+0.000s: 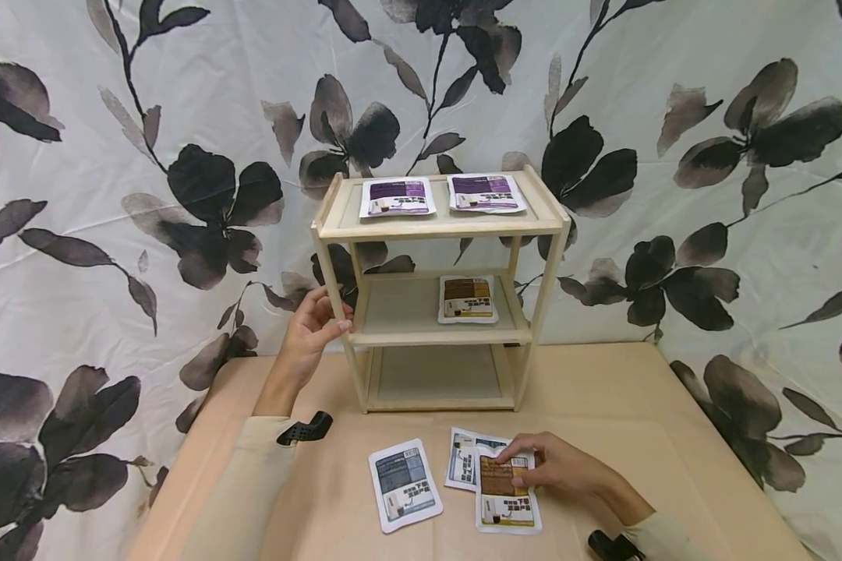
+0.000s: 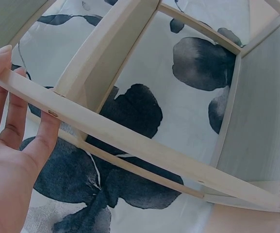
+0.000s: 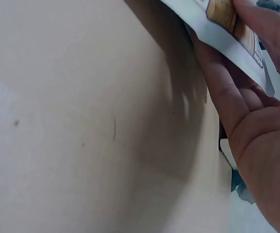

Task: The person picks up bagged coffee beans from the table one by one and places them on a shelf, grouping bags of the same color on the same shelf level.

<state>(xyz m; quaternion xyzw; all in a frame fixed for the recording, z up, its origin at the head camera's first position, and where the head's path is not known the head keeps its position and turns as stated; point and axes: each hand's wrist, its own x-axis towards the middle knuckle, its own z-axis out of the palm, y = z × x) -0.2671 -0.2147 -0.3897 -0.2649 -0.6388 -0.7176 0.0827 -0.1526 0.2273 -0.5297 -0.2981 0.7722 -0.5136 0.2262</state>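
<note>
My left hand [image 1: 312, 327] holds the left front post of a small three-tier wooden shelf [image 1: 442, 340]. In the left wrist view its thumb lies on one side of the post [image 2: 125, 133] and the fingers on the other. With my right hand [image 1: 557, 467] I pinch a brown-and-white sachet [image 1: 507, 510] by its upper right part. That sachet overlaps a blue-and-white sachet [image 1: 463, 452] behind it. The right wrist view shows the held sachet [image 3: 227, 36] between thumb and fingers, its edge lifted off the table. Another blue-and-white sachet [image 1: 405, 487] lies flat to the left.
Two purple-and-white sachets, one left [image 1: 397, 198] and one right [image 1: 486, 193], lie on the top tier. A brown sachet [image 1: 467, 299] is on the right of the middle tier. The tan table [image 1: 603, 405] meets a floral cloth [image 1: 421, 93] behind the shelf.
</note>
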